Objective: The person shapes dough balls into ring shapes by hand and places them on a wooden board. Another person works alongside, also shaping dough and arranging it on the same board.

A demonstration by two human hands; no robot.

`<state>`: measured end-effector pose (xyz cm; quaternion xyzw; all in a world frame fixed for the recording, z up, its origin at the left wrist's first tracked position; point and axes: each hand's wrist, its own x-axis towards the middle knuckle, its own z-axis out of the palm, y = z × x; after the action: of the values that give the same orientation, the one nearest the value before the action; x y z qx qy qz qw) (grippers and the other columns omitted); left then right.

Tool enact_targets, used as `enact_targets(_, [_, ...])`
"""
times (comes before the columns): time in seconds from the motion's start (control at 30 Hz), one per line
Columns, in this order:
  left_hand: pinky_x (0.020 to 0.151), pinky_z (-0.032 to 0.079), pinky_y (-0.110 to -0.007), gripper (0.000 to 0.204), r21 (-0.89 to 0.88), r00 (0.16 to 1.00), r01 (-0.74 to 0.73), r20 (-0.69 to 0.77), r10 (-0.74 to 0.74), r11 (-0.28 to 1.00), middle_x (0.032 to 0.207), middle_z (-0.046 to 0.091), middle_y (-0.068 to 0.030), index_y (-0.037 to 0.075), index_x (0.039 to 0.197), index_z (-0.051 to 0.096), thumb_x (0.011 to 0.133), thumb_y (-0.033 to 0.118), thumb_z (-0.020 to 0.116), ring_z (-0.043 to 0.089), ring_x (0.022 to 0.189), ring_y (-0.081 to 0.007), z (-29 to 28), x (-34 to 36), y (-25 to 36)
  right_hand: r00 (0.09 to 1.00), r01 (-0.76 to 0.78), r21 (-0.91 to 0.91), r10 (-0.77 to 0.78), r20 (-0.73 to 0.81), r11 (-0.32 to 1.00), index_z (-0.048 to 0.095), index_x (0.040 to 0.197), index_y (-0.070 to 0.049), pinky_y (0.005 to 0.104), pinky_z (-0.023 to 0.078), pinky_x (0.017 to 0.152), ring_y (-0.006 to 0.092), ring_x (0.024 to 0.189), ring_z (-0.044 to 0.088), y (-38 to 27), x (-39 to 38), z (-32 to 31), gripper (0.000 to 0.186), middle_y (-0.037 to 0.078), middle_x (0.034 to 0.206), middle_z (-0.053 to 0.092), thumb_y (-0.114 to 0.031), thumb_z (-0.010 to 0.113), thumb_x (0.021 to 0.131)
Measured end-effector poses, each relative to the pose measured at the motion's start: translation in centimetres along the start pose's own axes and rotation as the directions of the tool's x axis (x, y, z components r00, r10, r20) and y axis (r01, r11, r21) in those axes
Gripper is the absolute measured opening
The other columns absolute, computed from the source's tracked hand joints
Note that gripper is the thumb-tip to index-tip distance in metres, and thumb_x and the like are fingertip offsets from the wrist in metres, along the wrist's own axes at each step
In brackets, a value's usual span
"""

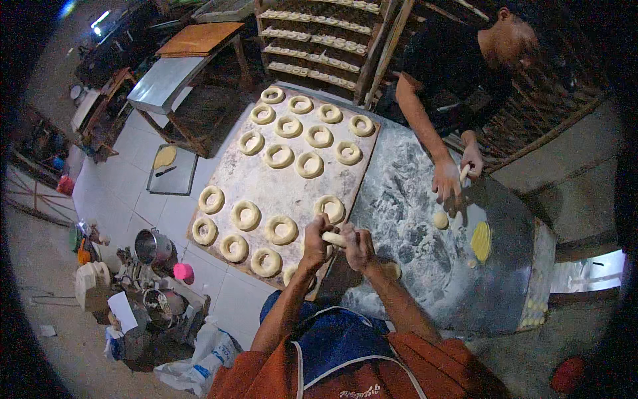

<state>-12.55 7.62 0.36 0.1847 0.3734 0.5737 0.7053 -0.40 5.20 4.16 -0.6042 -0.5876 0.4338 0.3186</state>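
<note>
My left hand [315, 246] and my right hand [359, 250] meet at the right edge of a floured wooden board [286, 185], fingers curled round a pale piece of dough [334, 239] held between them. Several pale dough rings [278, 155] lie in rows on the board, with one ring [329, 208] just beyond my hands and others partly hidden under them. To the right, a floured metal table top [399, 266] bears a round dough ball [440, 220] and a yellow flattened piece [480, 242]. Another piece lies partly hidden beside my right forearm.
A co-worker [465, 60] stands across the table, both hands over it, holding a pale dough piece. A rack [365, 63] of filled trays stands behind. On the left are a side table [163, 83], a tray [171, 183] on the tiled floor, pots [149, 246] and a bag [193, 366].
</note>
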Motion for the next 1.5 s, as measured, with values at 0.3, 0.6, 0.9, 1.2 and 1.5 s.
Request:
enact_targets(0.3, [0.052,0.031,-0.028,0.03,0.325,0.957,-0.287,0.149,0.25,0.901,0.064,0.031,0.0043,0.013,0.067,0.038,0.094,0.026,0.044,0.034,0.057,-0.0097,-4.3,3.7,3.1,0.996,0.077,0.049,-0.075,-0.038,0.996,0.059,0.069,0.0,0.0385,0.041,0.058,0.0251,0.057,0.057,-2.7,4.1,3.7,0.054,0.015,0.059,0.055,-0.045,0.042,0.095])
enact_targets(0.6, [0.054,0.037,-0.041,0.041,0.821,0.714,-0.502,0.218,0.666,0.27,0.057,0.041,-0.0108,0.003,0.073,0.048,0.098,0.033,0.035,0.039,0.051,-0.0247,-5.8,10.5,8.1,0.996,0.086,-0.158,-0.087,0.005,0.984,0.058,0.101,0.001,0.0415,0.05,0.073,0.0307,0.08,0.064,-4.5,11.6,4.2,0.041,0.015,0.084,0.064,-0.025,0.074,0.074])
enact_targets(0.9, [0.072,0.042,-0.047,0.023,0.88,0.793,-0.468,0.456,0.404,-0.076,0.086,0.054,-0.0183,0.005,0.091,0.06,0.074,0.015,0.072,0.052,0.082,-0.0377,-8.8,11.4,7.5,0.995,-0.072,-0.334,0.043,-0.094,0.94,0.045,0.132,-0.007,0.0417,0.051,0.082,0.031,0.097,0.063,-0.8,1.4,-1.2,0.063,0.019,0.111,0.059,-0.023,0.071,0.078])
enact_targets(1.2, [0.075,0.045,-0.041,0.033,0.921,0.815,-0.381,0.374,0.443,-0.077,0.094,0.057,-0.0183,0.002,0.107,0.058,0.078,0.012,0.069,0.055,0.085,-0.0334,-7.1,11.4,7.2,0.891,-0.38,-0.402,0.212,-0.402,0.833,0.056,0.122,-0.01,0.0388,0.05,0.076,0.0249,0.081,0.063,10.7,-11.4,-10.5,0.044,0.011,0.094,0.062,-0.02,0.07,0.082])
enact_targets(1.5, [0.075,0.042,-0.035,0.025,0.799,0.769,-0.531,0.313,0.558,0.284,0.094,0.057,-0.01,0.001,0.109,0.055,0.087,0.01,0.062,0.054,0.086,-0.0216,0.7,2.4,1.7,0.965,-0.259,-0.5,0.198,-0.172,0.827,0.06,0.095,-0.008,0.0421,0.049,0.069,0.0315,0.074,0.062,6.5,-11.7,-10.5,0.031,0.012,0.082,0.065,-0.025,0.075,0.074])
